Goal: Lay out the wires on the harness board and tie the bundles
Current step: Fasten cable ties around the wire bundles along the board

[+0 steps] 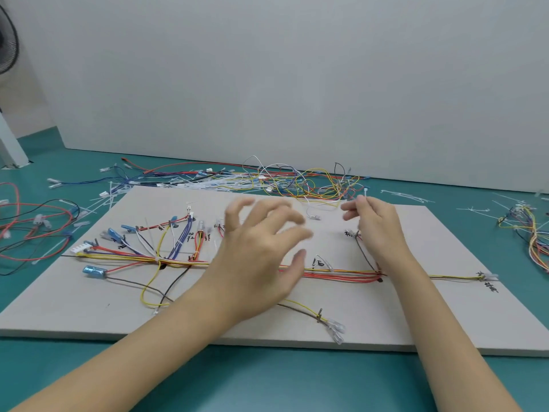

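Note:
The grey harness board (89, 307) lies on the teal table. Along its horizontal line runs a bundle of yellow, red and white wires (178, 261), tied with a white tie near the left branches and continuing as red and yellow wires (341, 274) to the right. My left hand (261, 251) hovers over the board's middle with fingers spread and blurred, holding nothing. Farther right, my right hand (375, 224) is over the board's far part with fingers curled; a white cable tie (365, 192) sticks up from its grip. A short white wire (315, 216) lies between my hands.
A tangle of loose coloured wires (312, 179) and white cable ties (208, 184) lies behind the board against the white wall. More red and black wires (29, 227) sit at the left. A finished harness (531, 233) lies at the right. A fan (6, 40) stands at the far left.

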The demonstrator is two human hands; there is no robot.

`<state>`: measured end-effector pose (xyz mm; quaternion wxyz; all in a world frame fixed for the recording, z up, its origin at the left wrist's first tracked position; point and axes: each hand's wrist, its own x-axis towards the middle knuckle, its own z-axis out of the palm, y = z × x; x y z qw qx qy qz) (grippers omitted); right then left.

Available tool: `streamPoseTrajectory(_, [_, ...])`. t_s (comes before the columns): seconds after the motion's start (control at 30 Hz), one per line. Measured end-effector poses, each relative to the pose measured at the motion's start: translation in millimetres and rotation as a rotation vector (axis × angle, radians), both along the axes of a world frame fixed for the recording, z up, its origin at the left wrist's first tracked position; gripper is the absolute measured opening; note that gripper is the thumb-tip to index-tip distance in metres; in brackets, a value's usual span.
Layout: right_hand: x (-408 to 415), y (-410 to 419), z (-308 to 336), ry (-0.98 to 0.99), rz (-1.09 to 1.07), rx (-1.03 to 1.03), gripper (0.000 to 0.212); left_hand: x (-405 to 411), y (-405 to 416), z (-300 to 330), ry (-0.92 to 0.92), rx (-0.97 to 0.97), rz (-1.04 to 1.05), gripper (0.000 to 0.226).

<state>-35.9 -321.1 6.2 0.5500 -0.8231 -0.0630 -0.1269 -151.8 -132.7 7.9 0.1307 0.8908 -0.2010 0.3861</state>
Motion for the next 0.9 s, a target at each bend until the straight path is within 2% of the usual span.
streamPoseTrajectory(0.07, [-11.8, 10.4, 7.7, 0.095, 0.155, 0.196, 0.04, 4.8, -15.4, 2.1, 0.328, -0.318, -0.138, 0.018])
streamPoseTrajectory(0.1, [-16.8, 15.2, 9.6, 0.129, 0.229, 0.217, 0.04, 9.1, -20.9, 1.3, 0.471, -0.486, -0.178, 0.015])
streamPoseTrajectory(0.13, [-21.1, 19.5, 10.4, 0.153, 0.295, 0.213, 0.04, 13.9, -24.3, 0.8, 0.537, -0.605, -0.181, 0.014])
streamPoseTrajectory(0.23, [-29.0, 29.0, 9.5, 0.202, 0.447, 0.25, 0.042, 24.8, -26.3, -2.1, 0.576, -0.796, -0.167, 0.014])
streamPoseTrajectory(0.4, [-36.4, 39.3, 9.1, 0.257, 0.537, 0.369, 0.042, 23.9, -29.9, -6.8, 0.785, -1.035, -0.314, 0.021])
streamPoseTrajectory(0.57, [-41.6, 40.7, 12.4, 0.202, 0.489, 0.379, 0.029, 21.6, -24.8, -7.0, 0.751, -1.144, -0.294, 0.018])
streamPoseTrajectory(0.7, [-40.6, 39.9, 12.2, 0.149, 0.422, 0.428, 0.021, 19.7, -21.6, -8.4, 0.767, -1.152, -0.263, 0.017])
streamPoseTrajectory(0.9, [-41.2, 38.7, 11.7, 0.192, 0.42, 0.648, 0.019, 18.4, -21.6, -12.3, 0.803, -1.228, -0.304, 0.021])
